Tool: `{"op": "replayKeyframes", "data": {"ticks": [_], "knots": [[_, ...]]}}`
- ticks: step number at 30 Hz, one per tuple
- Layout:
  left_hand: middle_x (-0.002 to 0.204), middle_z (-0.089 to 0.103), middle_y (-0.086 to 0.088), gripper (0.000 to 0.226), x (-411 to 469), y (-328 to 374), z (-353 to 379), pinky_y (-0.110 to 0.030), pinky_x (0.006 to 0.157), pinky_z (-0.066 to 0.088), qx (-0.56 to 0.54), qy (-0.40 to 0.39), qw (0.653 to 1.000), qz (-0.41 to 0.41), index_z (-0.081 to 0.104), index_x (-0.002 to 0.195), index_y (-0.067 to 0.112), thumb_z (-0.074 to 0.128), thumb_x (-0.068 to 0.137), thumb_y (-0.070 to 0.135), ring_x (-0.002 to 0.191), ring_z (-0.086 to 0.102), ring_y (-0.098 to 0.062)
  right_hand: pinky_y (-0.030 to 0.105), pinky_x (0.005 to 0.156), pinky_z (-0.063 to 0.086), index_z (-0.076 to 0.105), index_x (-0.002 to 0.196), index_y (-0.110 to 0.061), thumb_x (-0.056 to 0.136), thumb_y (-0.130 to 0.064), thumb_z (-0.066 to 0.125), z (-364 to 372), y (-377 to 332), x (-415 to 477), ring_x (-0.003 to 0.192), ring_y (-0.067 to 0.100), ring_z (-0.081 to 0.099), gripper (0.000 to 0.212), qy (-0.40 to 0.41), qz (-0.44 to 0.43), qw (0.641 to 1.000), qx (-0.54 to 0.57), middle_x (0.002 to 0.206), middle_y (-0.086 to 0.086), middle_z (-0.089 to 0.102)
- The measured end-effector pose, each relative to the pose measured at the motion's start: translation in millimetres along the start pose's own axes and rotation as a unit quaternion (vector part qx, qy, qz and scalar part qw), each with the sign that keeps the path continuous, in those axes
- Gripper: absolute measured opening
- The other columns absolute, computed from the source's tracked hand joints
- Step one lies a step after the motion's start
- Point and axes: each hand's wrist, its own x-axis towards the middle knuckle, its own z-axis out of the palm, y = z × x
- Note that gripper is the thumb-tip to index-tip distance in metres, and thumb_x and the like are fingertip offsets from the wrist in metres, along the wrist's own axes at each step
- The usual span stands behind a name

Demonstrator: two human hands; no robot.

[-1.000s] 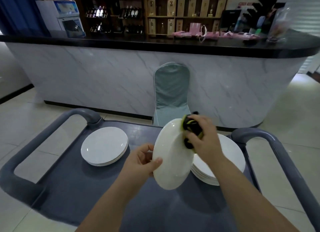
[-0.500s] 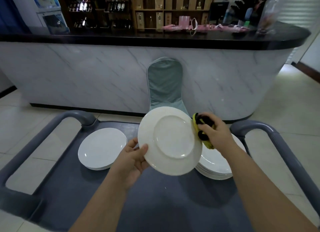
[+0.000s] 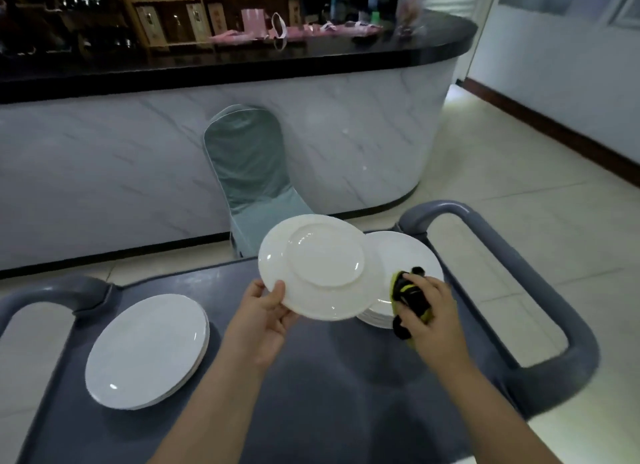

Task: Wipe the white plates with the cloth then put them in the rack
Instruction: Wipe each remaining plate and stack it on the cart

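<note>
Head view, both forearms reaching forward over a grey cart. Left hand raised at centre, palm turned inward, gripping a white plate by its lower left rim; the thumb lies on the near face and the fingers are curled behind the rim; the plate is held clear of the cart, tilted, with its underside and foot ring facing the camera. Right hand lower and to the right, knuckles up, fingers curled round a bunched black-and-yellow cloth; the cloth sits at the near edge of the right stack of plates, though whether it touches the top plate cannot be told; cloth and held plate are apart. The held plate overlaps the left part of the right stack in this view. A second stack of plates lies flat on the cart's left side, well apart from both hands. Beyond the cart, a covered chair stands against a marble-fronted counter; a grey loop handle rises at the cart's right.
</note>
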Motion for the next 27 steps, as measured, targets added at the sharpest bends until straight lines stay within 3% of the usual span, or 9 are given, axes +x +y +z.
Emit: {"op": "replayKeyframes", "data": {"ticks": [3, 6, 8, 11, 14, 18, 21, 24, 27], "knots": [[0.084, 0.075, -0.002, 0.015, 12, 10, 22, -0.03, 0.055, 0.057, 0.193, -0.042, 0.978, 0.068, 0.059, 0.097, 0.014, 0.056, 0.093, 0.0, 0.073, 0.071, -0.018, 0.018, 0.093, 0.04, 0.052, 0.116, -0.05, 0.086, -0.017, 0.071, -24, 13, -5, 0.111, -0.004, 0.049, 0.049, 0.066, 0.042, 0.997, 0.012, 0.116, -0.02, 0.049], [0.079, 0.073, 0.009, 0.027, 32, 3, 58, -0.024, 0.063, 0.054, 0.415, -0.091, 0.879, 0.215, 0.065, 0.087, 0.028, 0.06, 0.091, 0.002, 0.073, 0.067, -0.008, 0.012, 0.092, 0.036, 0.053, 0.119, -0.04, 0.084, -0.017, 0.072, -34, 15, -11, 0.11, -0.008, 0.046, 0.046, 0.08, 0.046, 0.996, -0.019, 0.116, -0.014, 0.051], [0.077, 0.071, 0.015, 0.03, 46, -11, 81, -0.022, 0.064, 0.049, 0.542, -0.109, 0.779, 0.296, 0.068, 0.09, 0.033, 0.058, 0.089, 0.005, 0.073, 0.064, -0.006, 0.007, 0.091, 0.033, 0.053, 0.119, -0.04, 0.083, -0.011, 0.074, -39, 15, -13, 0.109, -0.01, 0.044, 0.051, 0.084, 0.052, 0.994, -0.043, 0.114, -0.016, 0.05], [0.082, 0.07, 0.006, 0.04, 59, -33, 102, -0.033, 0.063, 0.048, 0.694, -0.14, 0.566, 0.422, 0.069, 0.102, 0.028, 0.054, 0.08, 0.0, 0.076, 0.062, -0.022, 0.012, 0.091, 0.035, 0.05, 0.119, -0.048, 0.084, -0.015, 0.073, -51, 13, -21, 0.11, -0.009, 0.045, 0.054, 0.089, 0.058, 0.992, -0.075, 0.115, -0.033, 0.045], [0.082, 0.073, -0.004, 0.045, 67, -53, 108, -0.037, 0.056, 0.051, 0.712, -0.2, 0.462, 0.489, 0.073, 0.1, 0.016, 0.057, 0.067, -0.009, 0.074, 0.067, -0.031, 0.014, 0.091, 0.035, 0.046, 0.114, -0.062, 0.085, -0.019, 0.072, -66, 14, -32, 0.11, -0.01, 0.045, 0.058, 0.108, 0.082, 0.987, -0.08, 0.115, -0.039, 0.042], [0.067, 0.071, -0.007, 0.04, 76, -65, 103, -0.032, 0.045, 0.049, 0.719, -0.235, 0.406, 0.513, 0.075, 0.084, 0.009, 0.065, 0.052, -0.013, 0.057, 0.065, -0.031, 0.014, 0.092, 0.035, 0.045, 0.111, -0.064, 0.085, -0.018, 0.071, -71, 11, -38, 0.11, -0.009, 0.045, 0.06, 0.118, 0.1, 0.985, -0.079, 0.114, -0.037, 0.042], [0.068, 0.071, -0.004, 0.042, 82, -73, 94, -0.027, 0.048, 0.045, 0.74, -0.261, 0.371, 0.497, 0.074, 0.081, 0.012, 0.075, 0.047, -0.013, 0.059, 0.065, -0.029, 0.012, 0.092, 0.034, 0.044, 0.111, -0.067, 0.085, -0.019, 0.07, -67, 8, -39, 0.111, -0.01, 0.044, 0.06, 0.115, 0.104, 0.984, -0.083, 0.115, -0.04, 0.039], [0.108, 0.068, -0.003, 0.044, 95, -86, 69, -0.026, 0.068, 0.037, 0.767, -0.282, 0.411, 0.404, 0.07, 0.113, 0.016, 0.061, 0.077, -0.006, 0.099, 0.062, -0.026, 0.018, 0.095, 0.037, 0.047, 0.112, -0.063, 0.086, -0.021, 0.07, -61, 9, -44, 0.113, -0.003, 0.046, 0.054, 0.116, 0.122, 0.983, -0.066, 0.117, -0.037, 0.041], [0.111, 0.064, -0.005, 0.035, 98, -93, 43, -0.031, 0.074, 0.045, 0.768, -0.305, 0.443, 0.349, 0.071, 0.113, 0.016, 0.06, 0.085, -0.002, 0.105, 0.055, -0.028, 0.028, 0.1, 0.042, 0.051, 0.118, -0.051, 0.086, -0.02, 0.07, -53, 8, -52, 0.113, 0.005, 0.049, 0.048, 0.111, 0.135, 0.983, -0.06, 0.118, -0.03, 0.043]]}}
